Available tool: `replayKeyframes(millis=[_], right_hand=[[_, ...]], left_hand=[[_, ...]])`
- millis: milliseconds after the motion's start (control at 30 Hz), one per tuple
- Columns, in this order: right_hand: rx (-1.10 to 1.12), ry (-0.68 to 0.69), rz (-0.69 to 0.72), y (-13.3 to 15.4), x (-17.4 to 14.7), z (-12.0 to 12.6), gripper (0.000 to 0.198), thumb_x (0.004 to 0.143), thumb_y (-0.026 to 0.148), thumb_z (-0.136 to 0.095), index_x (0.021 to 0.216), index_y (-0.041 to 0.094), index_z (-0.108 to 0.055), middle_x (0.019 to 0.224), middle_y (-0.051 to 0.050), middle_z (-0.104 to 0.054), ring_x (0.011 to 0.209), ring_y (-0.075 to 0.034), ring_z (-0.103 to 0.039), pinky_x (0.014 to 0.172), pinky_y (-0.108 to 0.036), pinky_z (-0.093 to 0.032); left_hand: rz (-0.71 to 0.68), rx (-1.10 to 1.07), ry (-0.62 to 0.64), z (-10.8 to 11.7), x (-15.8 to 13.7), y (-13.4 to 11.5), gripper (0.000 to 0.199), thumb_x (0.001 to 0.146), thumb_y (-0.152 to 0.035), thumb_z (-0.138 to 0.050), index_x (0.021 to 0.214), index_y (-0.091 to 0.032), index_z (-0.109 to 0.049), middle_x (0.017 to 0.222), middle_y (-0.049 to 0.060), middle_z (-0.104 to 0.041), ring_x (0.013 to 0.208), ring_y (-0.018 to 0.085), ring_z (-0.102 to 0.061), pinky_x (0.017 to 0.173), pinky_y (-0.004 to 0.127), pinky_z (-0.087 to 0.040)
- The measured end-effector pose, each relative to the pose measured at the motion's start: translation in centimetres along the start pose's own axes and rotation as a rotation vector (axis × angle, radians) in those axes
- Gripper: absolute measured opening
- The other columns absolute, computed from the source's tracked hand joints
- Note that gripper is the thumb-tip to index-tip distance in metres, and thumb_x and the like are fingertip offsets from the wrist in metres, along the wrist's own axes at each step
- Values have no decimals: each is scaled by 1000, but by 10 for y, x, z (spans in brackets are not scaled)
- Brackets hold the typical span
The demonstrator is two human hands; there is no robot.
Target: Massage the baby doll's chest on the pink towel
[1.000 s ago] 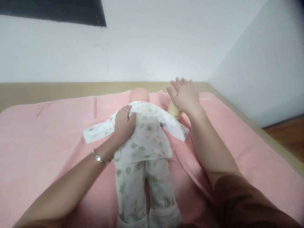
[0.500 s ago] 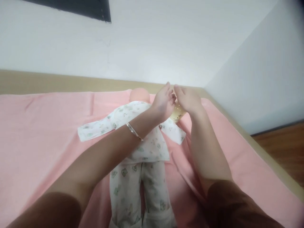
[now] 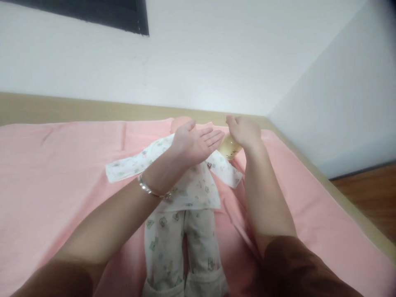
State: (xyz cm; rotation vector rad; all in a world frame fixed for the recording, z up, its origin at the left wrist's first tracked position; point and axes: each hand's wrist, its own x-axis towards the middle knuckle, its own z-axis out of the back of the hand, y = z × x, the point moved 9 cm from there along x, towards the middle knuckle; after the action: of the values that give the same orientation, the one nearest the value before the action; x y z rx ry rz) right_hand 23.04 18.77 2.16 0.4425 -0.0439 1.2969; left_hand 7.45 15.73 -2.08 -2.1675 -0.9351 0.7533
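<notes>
My left hand (image 3: 198,144) is open with nothing in it, palm up and fingers stretched toward a translucent yellow bottle (image 3: 230,147). The bottle has dark print on its side. Closed over the bottle's top end is my right hand (image 3: 246,131), which hides that end, so its cap or neck cannot be seen. A baby doll (image 3: 181,123) lies face-up or face-down, I cannot tell which, beneath my left forearm. It wears a white printed top (image 3: 198,192) and matching trousers (image 3: 165,247); my left hand covers part of its head and chest.
A pink cloth (image 3: 62,165) lies under the doll, with creases on the right. The table's wooden edge (image 3: 77,106) runs along a white wall (image 3: 216,62). A dark panel (image 3: 123,16) is on the wall at upper left; wooden floor (image 3: 371,198) shows at right.
My left hand has moved left and away from my right hand, turning its palm up with the fingers spread straight. My right hand stays at the bottle, slightly lower.
</notes>
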Motion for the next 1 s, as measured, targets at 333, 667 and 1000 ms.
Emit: replayKeyframes(millis=[333,667,1000], right_hand=[[-26,76,-71,-1,1,1,44,93,45,-33,66,22,-58,79,-12,-70,77,-26,-64,69,-34,-44],[0,-10,-9,3,-7,5,39,92,41,-36,59,22,-46,59,-5,-53,61,-19,-52,60,-30,-37],[8,-30,101,13,-11,10,35,92,36,-34,70,21,-57,78,-9,-66,80,-25,-61,74,-36,-44]], left_hand=[[-251,559,-149,57,-49,-90,65,101,-39,-10,142,-16,-55,134,12,-62,140,29,-51,106,49,-53],[-282,439,-160,31,-81,-93,67,100,-27,-1,149,-11,-43,132,7,-64,141,26,-46,98,42,-50],[-418,795,-322,58,-78,-99,66,100,-44,-14,132,-13,-62,117,11,-68,142,40,-44,96,60,-51]])
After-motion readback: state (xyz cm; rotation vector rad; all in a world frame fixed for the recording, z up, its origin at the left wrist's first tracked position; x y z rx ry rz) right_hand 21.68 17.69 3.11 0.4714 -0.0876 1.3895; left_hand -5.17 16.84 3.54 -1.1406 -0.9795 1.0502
